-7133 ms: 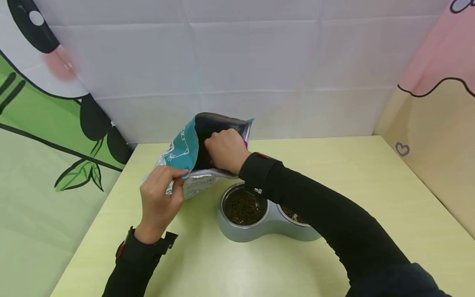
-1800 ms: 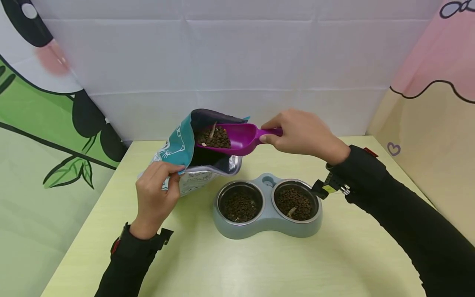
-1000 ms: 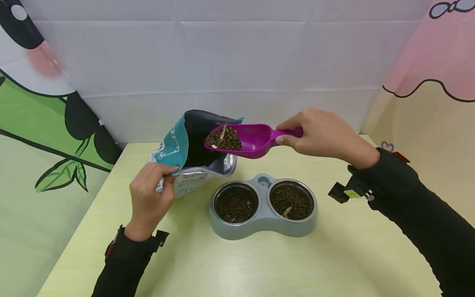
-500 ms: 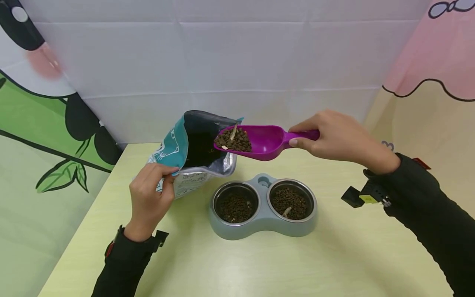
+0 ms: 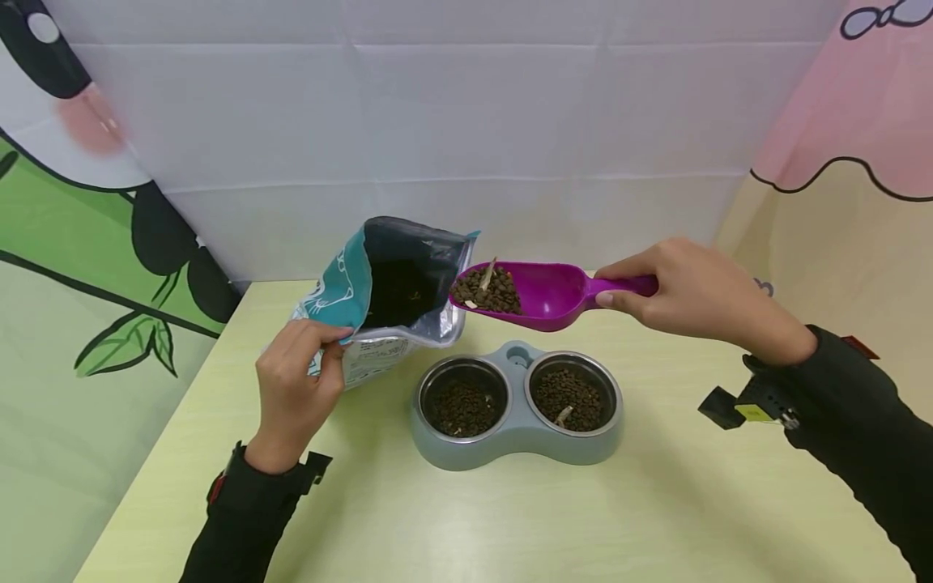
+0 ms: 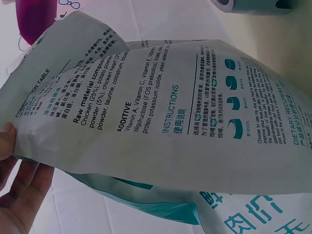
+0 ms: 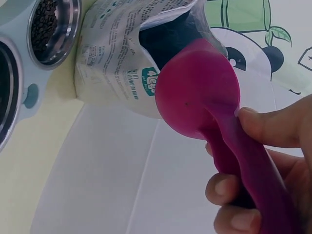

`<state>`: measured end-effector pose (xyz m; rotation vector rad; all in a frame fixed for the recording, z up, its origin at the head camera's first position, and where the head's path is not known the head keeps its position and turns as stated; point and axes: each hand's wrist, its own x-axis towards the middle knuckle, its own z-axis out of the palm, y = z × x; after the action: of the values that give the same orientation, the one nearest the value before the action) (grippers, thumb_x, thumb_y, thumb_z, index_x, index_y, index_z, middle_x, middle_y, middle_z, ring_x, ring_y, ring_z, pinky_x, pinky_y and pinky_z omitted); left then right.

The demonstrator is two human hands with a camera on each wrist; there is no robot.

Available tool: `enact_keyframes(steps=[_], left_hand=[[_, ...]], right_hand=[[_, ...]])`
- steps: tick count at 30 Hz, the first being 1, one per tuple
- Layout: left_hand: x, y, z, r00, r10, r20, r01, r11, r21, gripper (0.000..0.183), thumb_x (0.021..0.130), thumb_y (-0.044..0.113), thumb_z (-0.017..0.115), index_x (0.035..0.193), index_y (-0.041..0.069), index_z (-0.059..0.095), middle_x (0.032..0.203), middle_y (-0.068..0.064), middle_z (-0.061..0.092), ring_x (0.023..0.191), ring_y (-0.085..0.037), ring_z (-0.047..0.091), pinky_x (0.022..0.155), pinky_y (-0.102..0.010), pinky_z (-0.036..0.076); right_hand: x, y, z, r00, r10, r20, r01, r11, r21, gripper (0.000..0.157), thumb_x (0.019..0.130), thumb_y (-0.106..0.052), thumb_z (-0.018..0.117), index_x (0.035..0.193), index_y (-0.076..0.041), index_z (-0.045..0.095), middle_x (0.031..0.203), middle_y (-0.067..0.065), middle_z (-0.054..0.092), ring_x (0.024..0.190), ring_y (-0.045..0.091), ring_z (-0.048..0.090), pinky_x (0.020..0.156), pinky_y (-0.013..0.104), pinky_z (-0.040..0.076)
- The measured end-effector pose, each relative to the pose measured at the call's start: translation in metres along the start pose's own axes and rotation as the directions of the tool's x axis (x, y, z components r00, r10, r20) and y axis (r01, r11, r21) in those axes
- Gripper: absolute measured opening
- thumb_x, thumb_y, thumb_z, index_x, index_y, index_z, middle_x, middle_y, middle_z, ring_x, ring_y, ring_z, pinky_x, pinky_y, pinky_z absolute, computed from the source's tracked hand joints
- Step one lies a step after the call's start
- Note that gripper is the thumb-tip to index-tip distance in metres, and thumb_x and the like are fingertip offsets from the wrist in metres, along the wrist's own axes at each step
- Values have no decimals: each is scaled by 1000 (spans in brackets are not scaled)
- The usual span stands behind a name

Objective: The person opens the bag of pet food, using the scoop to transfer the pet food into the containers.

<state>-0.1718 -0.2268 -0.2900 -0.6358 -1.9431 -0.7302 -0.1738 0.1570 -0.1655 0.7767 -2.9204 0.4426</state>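
Note:
My right hand (image 5: 700, 295) grips the handle of a purple scoop (image 5: 550, 295), which carries a heap of brown kibble (image 5: 492, 291) with a pale stick-like bit in it. The scoop's tip is just right of the mouth of a teal and white pet food bag (image 5: 342, 291). With thumb and fingers my left hand (image 5: 299, 380) pinches the near edge of the bag's opening. In the left wrist view the bag's printed side (image 6: 161, 117) fills most of the picture. The right wrist view shows the scoop's underside (image 7: 195, 87) against the bag.
A grey-blue double feeder (image 5: 517, 445) stands on the pale yellow table (image 5: 466, 526), in front of the bag. Kibble lies in its left bowl (image 5: 464, 405) and its right bowl (image 5: 572, 397). A white cloth backdrop (image 5: 481, 146) hangs behind.
My right hand was inside the bag at first. It then lifted the filled scoop out and moved right, lately slightly lower. My left hand has kept its pinch on the bag.

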Motion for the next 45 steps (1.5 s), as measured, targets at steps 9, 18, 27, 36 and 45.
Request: enact_keyframes(steps=[9,18,27,36,45], left_hand=[[0,1,0,1000,-2,15,2,1000,13,16,74,-6,63,89,1,61,79,-12,61,73,-21,56,65,-42,52],[1,2,-2,1000,-7,18,7,1000,23,16,75,-6,63,88,1,61,79,-11,61,75,-21,57,65,-41,52],[0,2,-2,1000,-12,11,12,1000,22,15,75,-6,63,89,0,61,80,-13,62,76,-23,57,67,-43,52],[1,1,-1,1000,3,-1,-3,1000,16,13,76,-5,61,88,1,62,76,-12,60,70,-20,55,61,-40,51],[1,-1,0,1000,11,-13,-11,1000,3,16,74,-7,61,87,2,62,76,-11,60,69,-19,54,59,-38,50]], right_hand=[[-8,10,13,1000,4,-10,-4,1000,-28,24,83,-47,59,103,-34,64,50,-10,43,44,11,36,40,26,21],[-11,22,20,998,-64,23,64,998,-24,33,84,-49,57,105,-25,65,54,-15,48,44,8,36,40,25,25],[-11,36,35,993,-94,77,93,996,13,24,84,-44,59,102,-30,64,61,-19,52,48,5,40,43,25,29],[-5,42,57,983,-94,159,99,995,-25,21,83,-42,61,102,-34,64,53,-16,44,46,6,38,42,25,26],[4,39,75,972,-131,197,135,991,-8,21,83,-40,61,101,-29,65,64,-18,51,46,5,37,41,26,27]])
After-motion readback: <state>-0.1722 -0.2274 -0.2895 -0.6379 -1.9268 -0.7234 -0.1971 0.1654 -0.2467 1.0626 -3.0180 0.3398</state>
